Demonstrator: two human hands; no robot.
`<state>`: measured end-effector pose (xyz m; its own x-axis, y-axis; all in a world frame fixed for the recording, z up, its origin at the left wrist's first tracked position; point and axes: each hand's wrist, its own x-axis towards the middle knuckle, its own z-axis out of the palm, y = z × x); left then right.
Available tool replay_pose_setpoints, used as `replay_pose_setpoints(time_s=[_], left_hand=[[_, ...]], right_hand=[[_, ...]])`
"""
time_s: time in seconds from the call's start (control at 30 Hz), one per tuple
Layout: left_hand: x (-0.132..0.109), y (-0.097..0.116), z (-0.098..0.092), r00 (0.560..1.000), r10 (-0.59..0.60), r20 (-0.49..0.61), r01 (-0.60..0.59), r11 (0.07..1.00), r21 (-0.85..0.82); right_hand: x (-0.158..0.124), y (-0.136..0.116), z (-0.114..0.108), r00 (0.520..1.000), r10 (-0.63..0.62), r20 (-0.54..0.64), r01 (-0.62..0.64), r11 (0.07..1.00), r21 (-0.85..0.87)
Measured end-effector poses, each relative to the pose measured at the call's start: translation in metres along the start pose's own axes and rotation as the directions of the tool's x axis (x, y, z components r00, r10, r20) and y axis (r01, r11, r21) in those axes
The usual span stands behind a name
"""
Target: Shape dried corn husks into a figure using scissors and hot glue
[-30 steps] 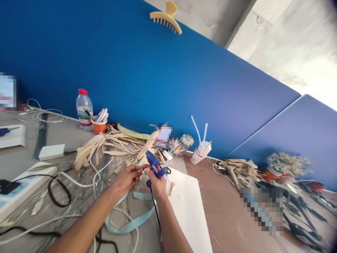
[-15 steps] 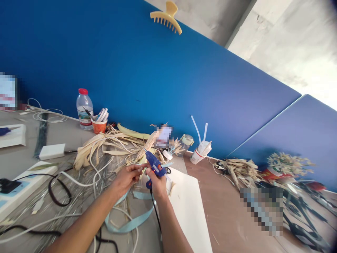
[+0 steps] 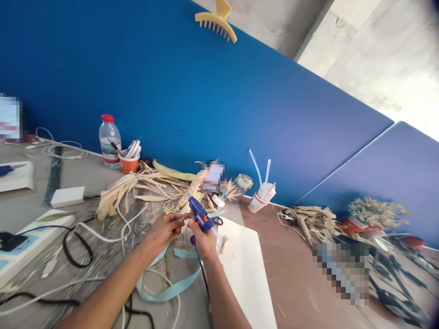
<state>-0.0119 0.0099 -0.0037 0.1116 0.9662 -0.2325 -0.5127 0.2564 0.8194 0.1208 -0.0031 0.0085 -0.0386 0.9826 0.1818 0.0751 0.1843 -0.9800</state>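
My right hand (image 3: 204,240) is wrapped around a blue hot glue gun (image 3: 200,214), its nozzle pointing up and slightly left. Close to its left side, my left hand (image 3: 167,232) has its fingers pinched together. Whatever sits between those fingertips is too small to make out. Dried corn husks (image 3: 118,192) lie in a loose heap just beyond both hands. Below them, a light blue ribbon (image 3: 171,292) curls over the grey table. The glue gun's black cord (image 3: 202,274) runs down past my right wrist.
A white power strip (image 3: 30,246) and tangled cables lie left, with thin wires beneath. A bottle (image 3: 109,141) and an orange cup (image 3: 129,163) stand by the blue partition (image 3: 171,91). White board (image 3: 243,260), a cup with straws (image 3: 261,198) and more husks (image 3: 312,219) are rightward.
The glue gun and my right hand have shifted very slightly left. My left hand keeps its pinch in nearly the same place.
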Motion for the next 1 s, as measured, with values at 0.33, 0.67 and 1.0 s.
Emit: replay_pose_setpoints(time_s=[0.33, 0.67, 1.0], left_hand=[[-0.002, 0.003, 0.002, 1.0, 0.018, -0.017, -0.018, 1.0, 0.01], [-0.002, 0.003, 0.001, 0.999, 0.029, -0.036, -0.029, 0.999, -0.016], [-0.003, 0.001, -0.001, 0.998, 0.041, -0.054, -0.041, 0.999, 0.003]], right_hand=[[-0.001, -0.002, 0.003, 1.0, 0.02, -0.013, -0.02, 0.999, -0.028], [-0.002, -0.006, 0.002, 1.0, 0.013, -0.01, -0.012, 0.995, 0.104], [-0.008, -0.029, -0.025, 0.978, 0.168, 0.12, -0.183, 0.976, 0.121]])
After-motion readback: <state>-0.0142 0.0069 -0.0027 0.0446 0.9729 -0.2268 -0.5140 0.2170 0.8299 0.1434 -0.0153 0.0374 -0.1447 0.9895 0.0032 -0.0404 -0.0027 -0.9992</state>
